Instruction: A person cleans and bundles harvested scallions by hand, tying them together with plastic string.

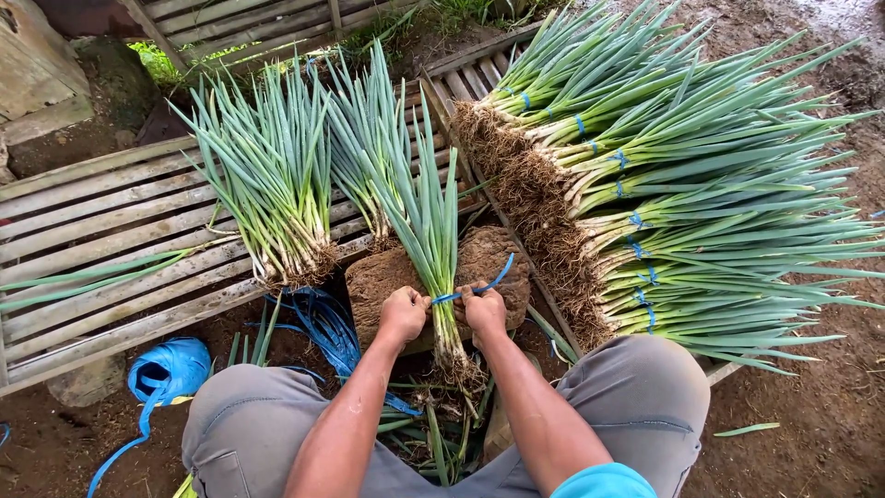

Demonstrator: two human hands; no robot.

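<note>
Bare earth and slatted wooden pallets (101, 231) fill the scene. Near the middle, the left hand (403, 312) and right hand (484, 309) each pinch an end of a blue strap (470, 290) around a green onion bunch (433, 231), fingers curled shut; the knot is hidden. Tied bunches (682, 203) pile at right, tips cut off by the frame. A blue strap roll (168, 369) lies near left.

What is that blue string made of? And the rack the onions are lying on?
The blue string, pulled between the left hand and right hand around a bunch of green onions, looks like thin plastic strapping: flat, glossy, bright. The slatted rack seems to be weathered wood or bamboo: grey, dull, uneven strips.
</note>
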